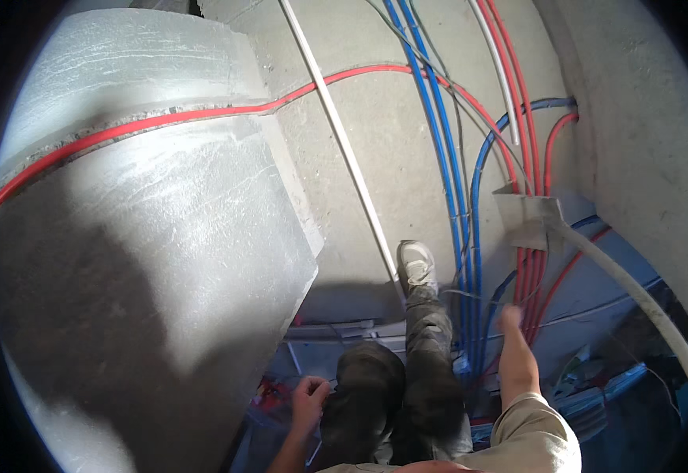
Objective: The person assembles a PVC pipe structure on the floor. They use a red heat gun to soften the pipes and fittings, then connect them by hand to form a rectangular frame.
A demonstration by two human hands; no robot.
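My left hand hovers beside my bent left knee with its fingers curled in. What it holds, if anything, is hidden. Farther forward on the right, my right hand reaches to the bundle of red pipes. Its fingers are small and blurred, so their grip does not show. A thin grey wire runs across the floor to about where those fingers are. Blue pipes lie side by side just left of this hand. A flat grey plate crosses over the red pipes beyond it.
A large grey block or wall fills the left, with a red pipe along it. A long white pipe lies near my shoe. At right a pale, thick curved pole meets the plate. Dark clutter lies lower right.
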